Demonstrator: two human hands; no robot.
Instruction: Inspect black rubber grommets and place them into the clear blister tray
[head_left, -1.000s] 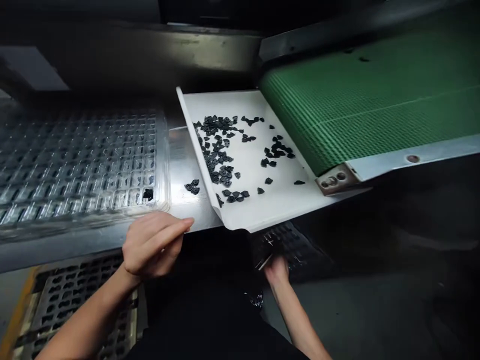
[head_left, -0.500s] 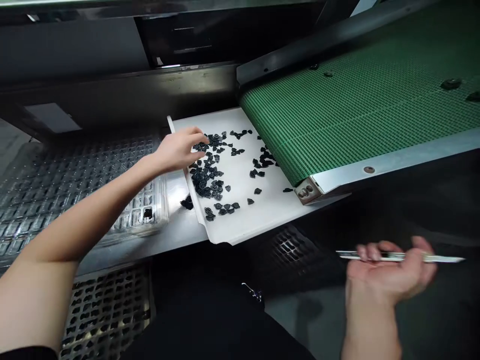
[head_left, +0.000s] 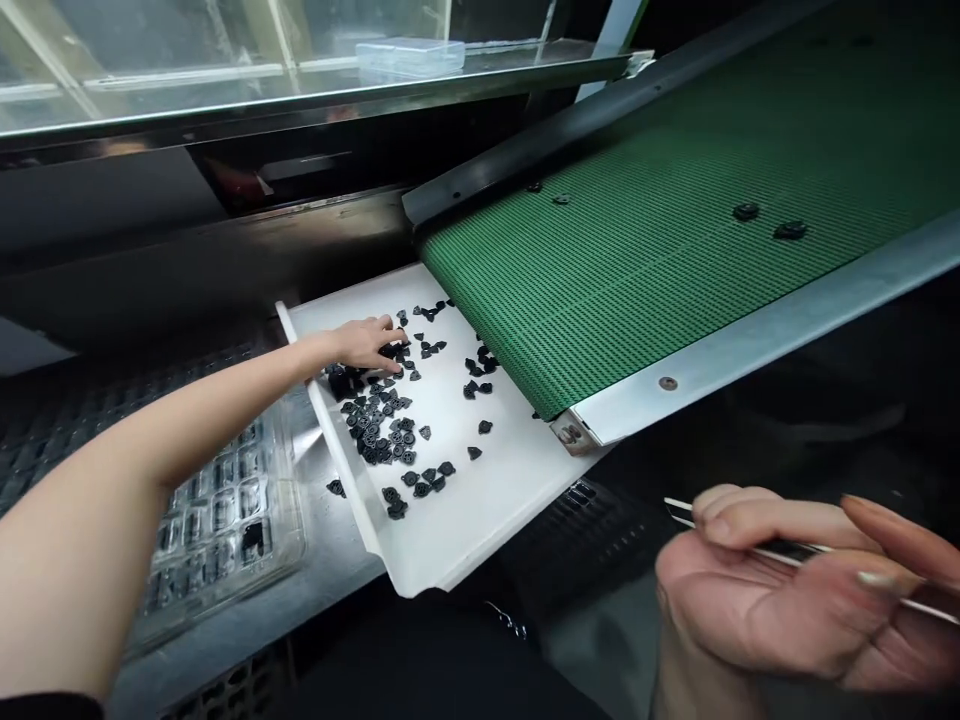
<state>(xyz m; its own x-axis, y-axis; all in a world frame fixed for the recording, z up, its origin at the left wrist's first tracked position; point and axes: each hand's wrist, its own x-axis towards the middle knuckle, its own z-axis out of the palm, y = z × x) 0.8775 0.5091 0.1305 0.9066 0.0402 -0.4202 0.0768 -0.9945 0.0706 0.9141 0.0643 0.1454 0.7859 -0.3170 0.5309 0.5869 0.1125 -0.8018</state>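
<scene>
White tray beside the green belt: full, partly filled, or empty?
The white tray is partly filled: black parts bunch toward its left side, leaving bare surface near its front edge.

A white rectangular open tray (head_left: 502, 495), holding small black rounded-triangular parts (head_left: 380, 430), lies centre-left, between a clear plastic compartmented tray (head_left: 225, 508) on the silver metal surface (head_left: 330, 545), lower left, and a flat green textured conveyor belt (head_left: 607, 290), upper right.

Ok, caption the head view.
Left hand among black parts on a white tray by a green conveyor belt; right hand holding tweezers.
</scene>
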